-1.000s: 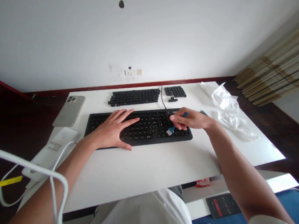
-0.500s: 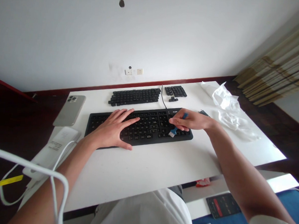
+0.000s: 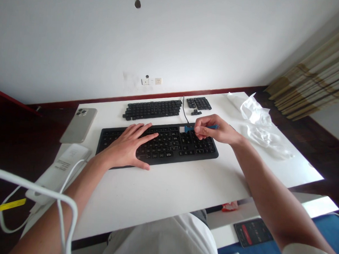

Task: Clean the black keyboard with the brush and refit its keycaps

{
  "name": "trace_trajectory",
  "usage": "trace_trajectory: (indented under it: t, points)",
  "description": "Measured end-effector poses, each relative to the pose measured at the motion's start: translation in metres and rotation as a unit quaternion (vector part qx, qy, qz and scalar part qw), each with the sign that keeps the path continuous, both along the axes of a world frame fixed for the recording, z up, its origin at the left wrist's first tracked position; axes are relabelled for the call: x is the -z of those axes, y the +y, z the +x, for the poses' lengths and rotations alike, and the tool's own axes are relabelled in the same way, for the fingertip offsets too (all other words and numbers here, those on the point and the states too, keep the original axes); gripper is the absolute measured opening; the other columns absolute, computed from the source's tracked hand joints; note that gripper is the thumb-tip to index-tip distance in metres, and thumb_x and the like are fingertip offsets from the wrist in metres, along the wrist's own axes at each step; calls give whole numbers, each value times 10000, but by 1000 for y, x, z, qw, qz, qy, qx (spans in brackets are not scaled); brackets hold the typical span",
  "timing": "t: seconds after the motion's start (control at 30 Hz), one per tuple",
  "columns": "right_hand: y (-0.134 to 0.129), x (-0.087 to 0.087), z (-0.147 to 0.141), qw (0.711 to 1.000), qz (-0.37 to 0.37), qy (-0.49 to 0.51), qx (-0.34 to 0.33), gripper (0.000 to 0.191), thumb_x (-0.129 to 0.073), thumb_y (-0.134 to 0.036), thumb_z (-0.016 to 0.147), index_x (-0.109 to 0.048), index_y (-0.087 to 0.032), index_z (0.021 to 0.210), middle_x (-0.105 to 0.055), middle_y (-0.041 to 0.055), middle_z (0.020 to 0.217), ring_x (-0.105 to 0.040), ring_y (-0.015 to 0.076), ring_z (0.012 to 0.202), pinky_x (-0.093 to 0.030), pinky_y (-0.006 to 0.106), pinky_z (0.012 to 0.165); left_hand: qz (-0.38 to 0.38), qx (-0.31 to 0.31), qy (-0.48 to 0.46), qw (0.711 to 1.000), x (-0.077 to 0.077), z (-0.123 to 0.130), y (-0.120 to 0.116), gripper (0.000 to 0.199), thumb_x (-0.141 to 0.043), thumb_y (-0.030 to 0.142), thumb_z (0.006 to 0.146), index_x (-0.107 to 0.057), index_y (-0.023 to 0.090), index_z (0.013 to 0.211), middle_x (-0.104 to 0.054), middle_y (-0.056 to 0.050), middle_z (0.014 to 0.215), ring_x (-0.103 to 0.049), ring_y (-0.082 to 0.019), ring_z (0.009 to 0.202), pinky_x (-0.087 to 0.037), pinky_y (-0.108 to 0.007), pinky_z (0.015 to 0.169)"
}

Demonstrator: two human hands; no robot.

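Note:
A black keyboard base with its keycaps off lies on the white table. Spread over its left half, my left hand rests with fingers apart and thumb near the front edge. My right hand pinches a small blue brush, whose pale bristles point left at the upper rows of the base, right of centre. Behind the base, black keycaps are laid out in rows. A smaller keycap group and a few arrow keycaps lie to their right.
At the left edge are a silver phone and a white power strip with a white cable in front. Crumpled clear plastic covers the right back. Below, a dark phone lies near the blue seat.
My right hand has moved the brush from the lower right of the keyboard base up and left to its top rows, turning the bristles leftward. My left hand has stayed still.

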State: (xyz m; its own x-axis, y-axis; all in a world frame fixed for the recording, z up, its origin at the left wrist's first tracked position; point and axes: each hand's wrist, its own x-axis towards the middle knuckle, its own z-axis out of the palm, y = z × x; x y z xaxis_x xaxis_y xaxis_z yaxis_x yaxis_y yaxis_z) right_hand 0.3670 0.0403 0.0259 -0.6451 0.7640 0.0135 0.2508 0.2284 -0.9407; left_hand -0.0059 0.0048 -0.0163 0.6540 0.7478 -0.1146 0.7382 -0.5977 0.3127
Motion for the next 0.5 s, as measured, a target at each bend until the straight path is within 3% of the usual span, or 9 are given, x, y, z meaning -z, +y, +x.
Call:
trace_trajectory:
  t: [0.07,0.17,0.3,0.4,0.5]
  points:
    - [0,1,-3,1000,17,7,25,284,-741,-455,961,-730,-174,922,-738,48,836,-649,146,754,-494,252,648,1,0,-2,1000,0,0,0,1142,-793,811,716,-305,429,1676,-58,11,1805,-122,-440,1631,-147,-618,1325]
    - [2,5,-7,998,27,23,60,329,-711,-507,973,-753,-185,1021,-778,77,949,-668,166,813,-534,283,714,3,0,-1,1000,0,1,0,1147,-796,809,713,-308,424,1676,-58,4,1805,-119,-439,1631,-154,-623,1322]
    - [6,15,-9,989,67,41,127,459,-600,-587,1021,-779,-166,987,-737,65,816,-628,154,723,-509,290,678,3,-1,0,1000,-1,1,-1,1140,-795,805,719,-313,416,1676,-65,-1,1805,-131,-440,1628,-165,-627,1320]
    - [7,18,-7,983,107,5,149,537,-562,-616,1031,-799,-156,887,-592,16,637,-526,124,605,-414,281,580,2,-1,-1,1000,-3,2,-1,1144,-799,806,712,-321,413,1674,-80,-6,1804,-139,-444,1625,-164,-627,1320]
    - [6,17,-6,981,111,-39,153,582,-545,-642,1028,-811,-154,856,-514,-4,591,-425,104,541,-313,288,511,-1,-4,3,1000,-3,2,-1,1149,-794,816,709,-321,411,1675,-79,-13,1804,-135,-446,1625,-166,-631,1317]
